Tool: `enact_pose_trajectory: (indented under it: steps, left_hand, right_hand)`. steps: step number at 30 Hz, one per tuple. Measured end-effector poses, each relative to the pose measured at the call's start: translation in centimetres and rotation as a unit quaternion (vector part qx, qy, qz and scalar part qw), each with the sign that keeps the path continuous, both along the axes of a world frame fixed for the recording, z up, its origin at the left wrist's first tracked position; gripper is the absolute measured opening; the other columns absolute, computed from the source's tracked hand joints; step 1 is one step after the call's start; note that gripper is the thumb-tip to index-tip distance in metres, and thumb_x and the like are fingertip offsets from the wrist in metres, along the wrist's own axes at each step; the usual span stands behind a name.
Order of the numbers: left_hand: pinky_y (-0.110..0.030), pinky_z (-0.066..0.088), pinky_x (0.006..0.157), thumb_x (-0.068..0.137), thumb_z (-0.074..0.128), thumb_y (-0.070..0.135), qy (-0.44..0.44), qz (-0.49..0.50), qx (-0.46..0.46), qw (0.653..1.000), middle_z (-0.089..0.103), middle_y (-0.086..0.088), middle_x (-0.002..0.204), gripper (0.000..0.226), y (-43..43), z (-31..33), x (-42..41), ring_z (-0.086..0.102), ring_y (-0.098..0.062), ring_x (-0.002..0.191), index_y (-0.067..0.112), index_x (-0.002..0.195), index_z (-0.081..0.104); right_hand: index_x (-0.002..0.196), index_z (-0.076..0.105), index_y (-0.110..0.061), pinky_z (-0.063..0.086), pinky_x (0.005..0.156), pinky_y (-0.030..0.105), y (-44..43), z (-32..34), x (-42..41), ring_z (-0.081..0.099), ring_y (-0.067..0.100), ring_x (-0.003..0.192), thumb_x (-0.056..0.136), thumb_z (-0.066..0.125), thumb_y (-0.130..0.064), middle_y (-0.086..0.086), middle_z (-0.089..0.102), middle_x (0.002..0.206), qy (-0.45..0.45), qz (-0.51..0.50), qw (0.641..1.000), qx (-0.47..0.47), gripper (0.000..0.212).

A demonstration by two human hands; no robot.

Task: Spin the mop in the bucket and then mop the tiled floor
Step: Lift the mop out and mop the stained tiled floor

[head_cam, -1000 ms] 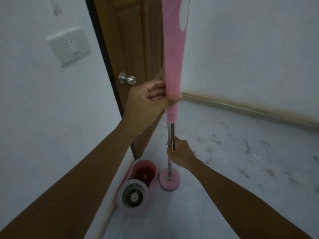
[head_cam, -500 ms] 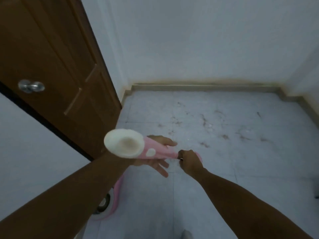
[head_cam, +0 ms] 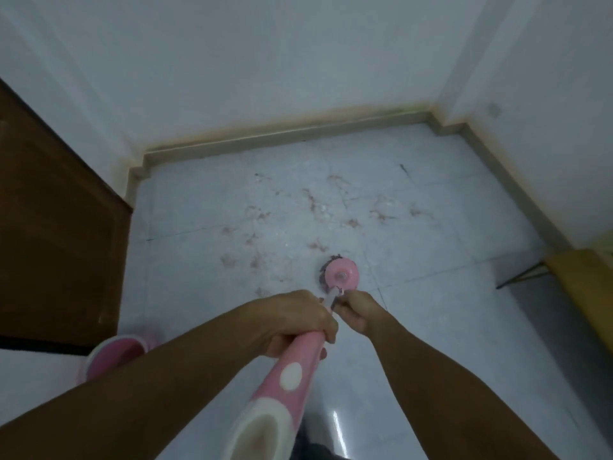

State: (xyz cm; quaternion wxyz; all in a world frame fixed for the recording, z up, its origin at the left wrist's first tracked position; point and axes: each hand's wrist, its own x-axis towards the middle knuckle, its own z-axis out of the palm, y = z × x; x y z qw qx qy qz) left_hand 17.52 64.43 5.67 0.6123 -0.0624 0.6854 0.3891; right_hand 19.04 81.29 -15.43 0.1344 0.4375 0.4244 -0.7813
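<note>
Gripping the mop handle [head_cam: 292, 373] with left hand [head_cam: 295, 322], shaft [head_cam: 332, 296] with right hand [head_cam: 356, 312] (mop head [head_cam: 342, 276] on tiled floor [head_cam: 414, 320], mid-frame).

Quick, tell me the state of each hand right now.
Left hand: closed around the pink mop handle.
Right hand: closed around the mop's thin shaft, lower down.

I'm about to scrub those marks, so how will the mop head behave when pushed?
The mop head likely glides easily, since the tiled floor looks glossy. Its dark strands look soft, so probably floppy, not rolling. The mop handle looks rigid, so the left hand and right hand should steer it directly.
</note>
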Motion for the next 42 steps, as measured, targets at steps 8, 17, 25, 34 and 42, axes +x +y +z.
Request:
enact_pose_trajectory:
  steps: [8, 17, 25, 34, 42]
  left_hand:
    - [-0.041, 0.060, 0.062, 0.085, 0.069, 0.011, -0.092, 0.014, 0.039, 0.995, 0.066, -0.022, 0.091, 0.043, 3.2, -0.7, -3.5, 0.071, -0.033, 0.067, 0.003, 0.122, 0.049]
    - [-0.026, 0.051, 0.044, 0.099, 0.052, 0.035, -0.136, 0.094, 0.021, 0.986, 0.071, -0.019, 0.092, 0.018, 9.4, -4.0, -4.3, 0.057, -0.018, 0.048, 0.022, 0.112, 0.052]
    - [-0.019, 0.045, 0.038, 0.099, 0.051, 0.038, -0.147, 0.157, -0.005, 0.977, 0.058, -0.008, 0.069, 0.028, 24.6, -8.2, -4.9, 0.052, -0.013, 0.043, 0.012, 0.104, 0.060]
    - [-0.017, 0.045, 0.037, 0.099, 0.050, 0.038, -0.158, 0.181, -0.063, 0.969, 0.058, -0.008, 0.065, 0.033, 39.8, -12.3, -6.8, 0.053, -0.013, 0.038, 0.005, 0.101, 0.057]
    - [-0.017, 0.038, 0.030, 0.102, 0.045, 0.030, -0.128, 0.148, -0.079, 0.977, 0.052, -0.008, 0.056, 0.019, 43.6, -12.3, -11.5, 0.044, -0.012, 0.034, 0.012, 0.097, 0.049]
  right_hand:
    - [0.134, 0.043, -0.002, 0.047, 0.041, 0.023, 2.0, -0.6, -4.9, 0.046, 0.019, 0.060, 0.097, 0.036, 0.000, 0.014, 0.047, 0.096, -0.069, -0.200, 0.977, -0.025, 0.038]
    - [0.103, 0.048, -0.002, 0.043, 0.040, 0.025, 9.6, -3.4, -6.7, 0.043, 0.018, 0.050, 0.100, 0.043, -0.008, 0.009, 0.044, 0.067, -0.088, -0.249, 0.964, 0.026, 0.009]
    - [0.097, 0.045, -0.010, 0.042, 0.036, 0.018, 23.5, -7.6, -8.1, 0.047, 0.013, 0.038, 0.100, 0.047, -0.020, 0.009, 0.049, 0.071, -0.101, -0.216, 0.969, -0.069, 0.011]
    - [0.074, 0.040, -0.013, 0.032, 0.031, 0.013, 36.0, -14.7, -10.2, 0.038, 0.009, 0.027, 0.100, 0.043, -0.028, 0.001, 0.043, 0.039, -0.179, -0.171, 0.965, -0.088, 0.030]
    - [0.114, 0.048, -0.012, 0.037, 0.037, 0.016, 39.5, -13.2, -13.9, 0.042, 0.014, 0.045, 0.094, 0.032, -0.003, 0.007, 0.044, 0.061, -0.155, -0.128, 0.979, -0.037, 0.027]
